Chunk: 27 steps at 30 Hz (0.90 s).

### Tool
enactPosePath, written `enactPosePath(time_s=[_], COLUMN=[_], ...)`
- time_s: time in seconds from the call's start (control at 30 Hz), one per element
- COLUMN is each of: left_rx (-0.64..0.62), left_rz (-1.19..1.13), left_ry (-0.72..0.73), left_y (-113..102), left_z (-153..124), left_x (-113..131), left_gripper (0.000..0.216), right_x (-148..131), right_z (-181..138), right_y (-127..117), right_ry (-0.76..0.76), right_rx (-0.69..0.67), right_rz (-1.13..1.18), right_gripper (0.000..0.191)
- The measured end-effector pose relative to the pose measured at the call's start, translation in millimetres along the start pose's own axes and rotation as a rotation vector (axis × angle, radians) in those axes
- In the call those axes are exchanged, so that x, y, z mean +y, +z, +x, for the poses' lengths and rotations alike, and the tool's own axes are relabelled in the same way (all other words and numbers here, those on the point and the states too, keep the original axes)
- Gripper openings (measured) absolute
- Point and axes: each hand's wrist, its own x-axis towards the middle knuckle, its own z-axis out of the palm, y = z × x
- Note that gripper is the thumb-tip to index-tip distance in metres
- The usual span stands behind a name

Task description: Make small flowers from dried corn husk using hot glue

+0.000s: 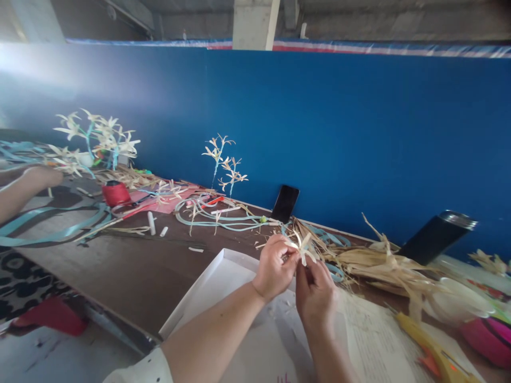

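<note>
Above a shallow white box lid, my two hands meet around a small pale flower with narrow pointed petals, which looks made of corn husk. My left hand pinches it from the left side, fingers closed. From below, my right hand grips it near its base with closed fingertips. The contact spots are partly covered by the fingers. Just right of my hands lies a heap of dry corn husks, with light blue ribbon beside it.
A yellow glue gun rests on printed paper. Behind stand a phone, a dark flask and husk flowers on blue stems. At left, another person's hand is near more flowers and a red tape roll.
</note>
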Motion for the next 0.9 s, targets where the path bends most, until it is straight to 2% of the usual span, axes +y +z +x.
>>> enactPosePath(time_s=[0.63,0.9], left_rx=[-0.062,-0.060], left_rz=[-0.147,-0.166], left_ry=[-0.126,-0.126], left_y=[-1.0,-0.5], left_z=[-0.6,-0.9], left_x=[-1.1,-1.7], left_gripper=[0.011,0.013], right_x=[4.0,2.8], right_z=[1.7,3.2], right_y=[-0.8,-2.8], right_ry=[0.052,0.058], right_rx=[0.028,0.024], right_rz=[0.149,0.152], right_gripper=[0.019,0.021])
